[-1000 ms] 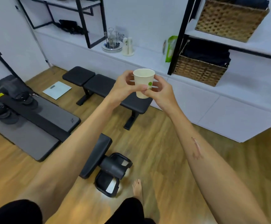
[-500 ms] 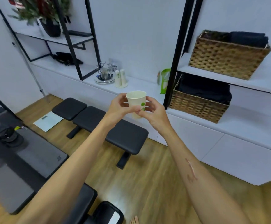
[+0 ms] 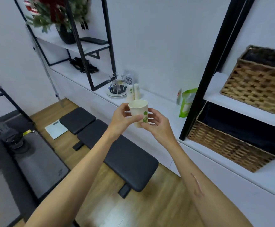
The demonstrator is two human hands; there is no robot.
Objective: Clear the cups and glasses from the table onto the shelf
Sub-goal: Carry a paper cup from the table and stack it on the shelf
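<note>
Both hands' grip holds an upright paper cup (image 3: 138,112), inside unclear.

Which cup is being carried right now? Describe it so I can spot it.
Look above the black bench, before the white shelf. Left hand and right hand hold a paper cup. Unlike the stacked cups behind, it stands alone, mouth up.

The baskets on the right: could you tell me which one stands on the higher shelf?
The upper basket, beside the black post; the other basket sits on the counter below it, under that shelf.
</note>
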